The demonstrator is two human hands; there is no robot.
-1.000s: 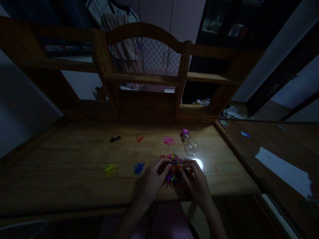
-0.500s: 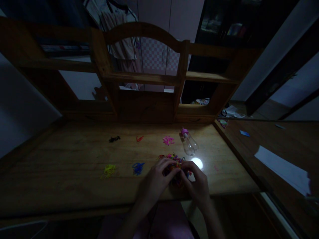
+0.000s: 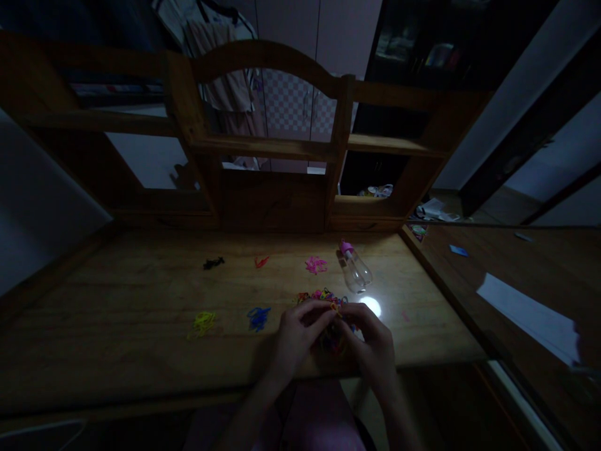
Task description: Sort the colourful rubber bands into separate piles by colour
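Far left on the pale wooden desk [image 3: 141, 300]: loose pile of thin yellow bands [image 3: 203, 322], near side. Small clump of black bands [image 3: 213, 263] beyond it, slightly right. Next, pile of blue bands [image 3: 258, 318], roughly level with the yellow; a few thin red bands [image 3: 261, 262] behind the blue, farther from the person.

Left hand [image 3: 297, 335] comes next, palm side down, thumb and index pinching a small orange-yellow band [image 3: 335, 308]. Bright pink bands [image 3: 316, 265] lie in a scattered pile beyond the hands. Mixed pile of multicoloured bands [image 3: 323, 295] sits under and just behind the fingertips, partly hidden by both hands; the pinched band is held over it.

Clear bulb-shaped bottle with a pink cap [image 3: 359, 274] lies on its side behind the right hand, cap end away from the person. Right hand [image 3: 375, 341] has thumb and index bent in at the same orange-yellow band, fingertips close to the left's; cannot tell if they are pressed together.

White glare spot [image 3: 370, 306] on the desk just beyond the right hand. Faint pink piece [image 3: 405, 316] right of it, too dim to identify. Far right, darker brown wooden surface [image 3: 469, 282] with a small blue card [image 3: 458, 250] and long white paper sheets [image 3: 528, 319].
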